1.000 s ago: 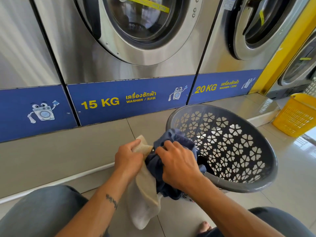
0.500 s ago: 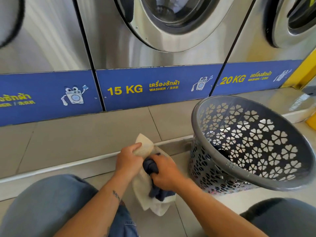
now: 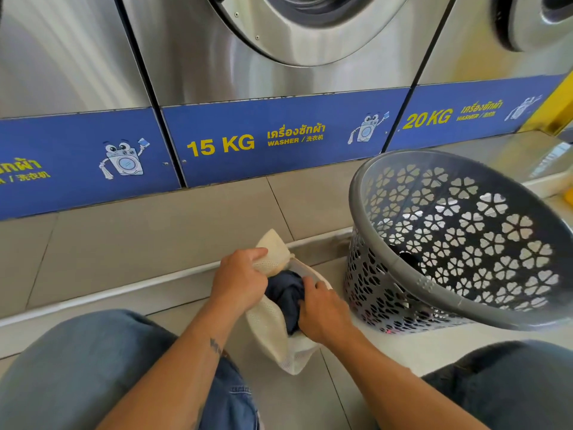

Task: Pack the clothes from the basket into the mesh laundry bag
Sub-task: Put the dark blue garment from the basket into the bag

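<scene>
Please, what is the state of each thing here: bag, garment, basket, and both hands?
mesh laundry bag: mouth open, partly filled.
dark blue garment: partly inside the bag.
basket: something dark at its bottom.
left hand: grips the bag's edge.
right hand: fingers curled on the garment.

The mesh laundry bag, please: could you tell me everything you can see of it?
The mesh laundry bag is cream-white, soft fine netting, limp and creased. It hangs between the person's knees with its mouth open upward. The left hand grips its bunched upper edge; the right hand grips a dark blue garment sitting in the mouth. Its lower corner points at the tiled floor; contact cannot be told.
</scene>
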